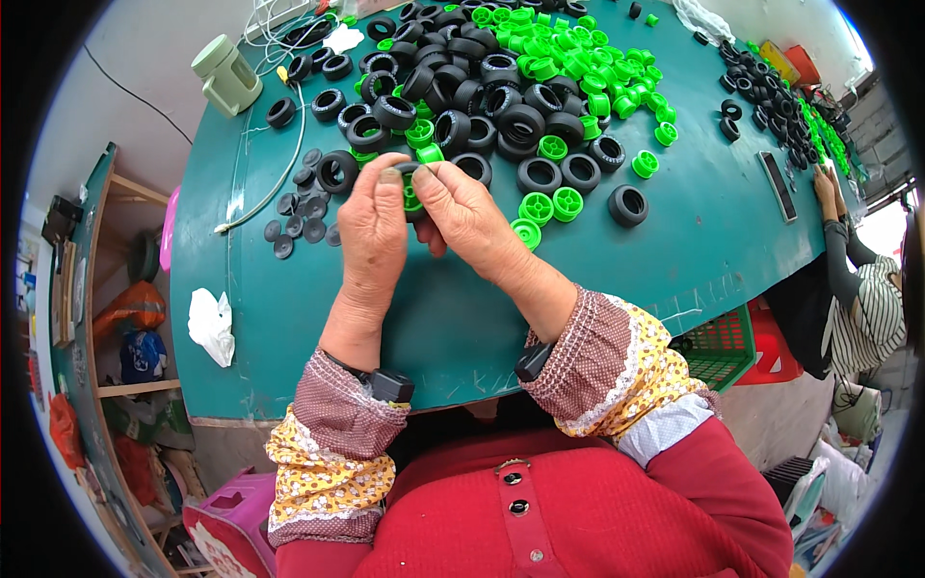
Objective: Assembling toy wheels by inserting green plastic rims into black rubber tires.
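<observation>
hands: left hand (pixel 374 226) and right hand (pixel 461 214) meet over the table, both pinched around one little toy wheel (pixel 411 196), thumbs on top, fingers curled under

wheel: black rubber tire with a green plastic hub showing between the fingertips, held just above the tabletop, right in front of the piles

how it handles: looks super light. I'd guess the tire is soft and squishy, the hub stiff, so nothing fragile here. Best grip is probably on the tire's outer tread, since the rubber shouldn't slip; the smooth hub is likely the slippery bit

nearby: loose green hubs (pixel 537 207) just right of the hands, flat dark discs (pixel 301 217) to the left

further out: big heap of black tires (pixel 462 87) and a heap of green hubs (pixel 568 58) behind it

table: teal tabletop (pixel 318 328), pale green jug (pixel 226 75) at the far left corner, white crumpled bag (pixel 211 326) near the left edge

other person: someone in a striped sleeve (pixel 872 308) works at the right end, with their own pile of parts
</observation>
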Action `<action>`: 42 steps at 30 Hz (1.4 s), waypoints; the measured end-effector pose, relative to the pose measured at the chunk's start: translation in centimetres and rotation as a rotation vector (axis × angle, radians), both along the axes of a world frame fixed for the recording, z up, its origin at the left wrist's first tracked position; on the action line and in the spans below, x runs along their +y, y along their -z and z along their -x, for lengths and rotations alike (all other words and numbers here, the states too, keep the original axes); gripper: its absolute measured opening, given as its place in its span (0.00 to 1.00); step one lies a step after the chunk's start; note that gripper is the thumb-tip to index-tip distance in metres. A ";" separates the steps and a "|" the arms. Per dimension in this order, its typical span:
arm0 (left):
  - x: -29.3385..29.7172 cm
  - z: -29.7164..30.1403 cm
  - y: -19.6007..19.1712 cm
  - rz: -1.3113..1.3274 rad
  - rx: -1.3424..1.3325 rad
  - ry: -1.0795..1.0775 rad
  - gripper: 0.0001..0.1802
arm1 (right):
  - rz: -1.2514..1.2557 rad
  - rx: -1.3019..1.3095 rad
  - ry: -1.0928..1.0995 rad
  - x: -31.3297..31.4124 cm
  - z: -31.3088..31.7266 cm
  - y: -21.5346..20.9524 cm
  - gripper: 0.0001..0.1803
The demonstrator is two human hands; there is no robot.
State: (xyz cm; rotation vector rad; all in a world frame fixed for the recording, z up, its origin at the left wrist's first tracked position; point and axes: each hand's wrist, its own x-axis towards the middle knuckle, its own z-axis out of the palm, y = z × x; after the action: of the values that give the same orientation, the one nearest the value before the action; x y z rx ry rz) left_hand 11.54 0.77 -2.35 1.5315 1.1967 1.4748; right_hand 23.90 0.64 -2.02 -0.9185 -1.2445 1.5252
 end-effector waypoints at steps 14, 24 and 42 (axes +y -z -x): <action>0.5 -0.3 0.1 0.243 -0.373 0.203 0.17 | -0.267 -0.063 0.292 -0.3 2.4 1.7 0.15; 0.5 0.1 0.0 0.032 -0.118 0.059 0.14 | -0.026 -0.068 0.096 0.8 -0.6 0.2 0.19; 0.0 -0.1 -0.5 0.277 -0.091 0.331 0.24 | -0.218 -0.219 0.050 1.1 -1.4 -0.1 0.25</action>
State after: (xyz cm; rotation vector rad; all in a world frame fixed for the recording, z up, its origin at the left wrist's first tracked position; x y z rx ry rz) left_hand 11.64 0.73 -1.87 1.3799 0.9904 1.0999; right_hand 25.33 1.78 -1.92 -0.9823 -1.5002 1.2456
